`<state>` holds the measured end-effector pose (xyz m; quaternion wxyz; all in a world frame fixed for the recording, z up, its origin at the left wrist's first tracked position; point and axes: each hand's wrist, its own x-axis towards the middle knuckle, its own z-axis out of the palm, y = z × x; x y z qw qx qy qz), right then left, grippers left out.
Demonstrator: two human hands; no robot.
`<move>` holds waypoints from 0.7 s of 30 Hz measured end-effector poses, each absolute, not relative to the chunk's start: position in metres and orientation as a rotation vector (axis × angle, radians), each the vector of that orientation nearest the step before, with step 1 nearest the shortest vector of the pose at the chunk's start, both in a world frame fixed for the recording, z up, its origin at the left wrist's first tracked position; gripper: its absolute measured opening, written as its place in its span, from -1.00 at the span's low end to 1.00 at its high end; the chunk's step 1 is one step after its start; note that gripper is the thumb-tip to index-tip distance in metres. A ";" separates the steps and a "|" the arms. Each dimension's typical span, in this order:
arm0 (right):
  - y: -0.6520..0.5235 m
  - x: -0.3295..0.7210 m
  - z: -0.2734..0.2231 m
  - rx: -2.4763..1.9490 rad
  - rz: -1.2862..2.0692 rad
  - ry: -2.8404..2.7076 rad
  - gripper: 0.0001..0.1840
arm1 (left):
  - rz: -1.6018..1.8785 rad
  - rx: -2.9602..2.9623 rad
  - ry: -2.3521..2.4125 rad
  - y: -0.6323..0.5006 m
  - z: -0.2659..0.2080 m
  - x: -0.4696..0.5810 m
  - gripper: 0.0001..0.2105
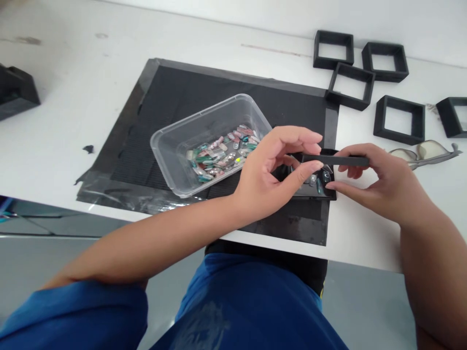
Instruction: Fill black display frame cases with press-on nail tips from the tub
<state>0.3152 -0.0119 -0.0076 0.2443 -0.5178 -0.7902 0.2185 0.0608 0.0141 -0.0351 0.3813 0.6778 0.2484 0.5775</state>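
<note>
A black square frame (pixel 337 160), seen nearly edge-on, is held up between my two hands. My left hand (pixel 266 170) is closed on its left end, thumb below and fingers above. The fingers of my right hand (pixel 383 180) grip its right end, with the thumb lower down. Under the frame, a shallow black tray (pixel 310 198) carries several false nails (pixel 319 186), clear and teal; my hands and the frame hide part of it. To the left, a clear plastic tub (pixel 175 165) contains many false nails (pixel 215 160) in green, pink and silver.
Several black square frames (pixel 350 86) lie at the back right of the white table (pixel 116 43). Eyeglasses (pixel 430 153) rest beyond my right hand. A black mat (pixel 189 87) lies under the tub, edged with tape. A black object (pixel 16 92) stands far left.
</note>
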 end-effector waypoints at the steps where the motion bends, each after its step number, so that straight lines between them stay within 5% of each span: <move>1: -0.012 0.315 -0.008 -1.410 0.595 -2.153 -0.53 | 1.476 1.727 0.655 0.014 -0.034 0.061 -0.74; 8: -0.014 0.313 -0.005 -1.484 0.689 -2.029 -0.23 | 1.489 1.701 0.671 0.009 -0.027 0.061 -0.75; 21: -0.015 0.314 -0.003 -1.505 0.736 -2.083 -0.28 | 1.386 1.603 0.693 0.003 -0.025 0.058 -0.81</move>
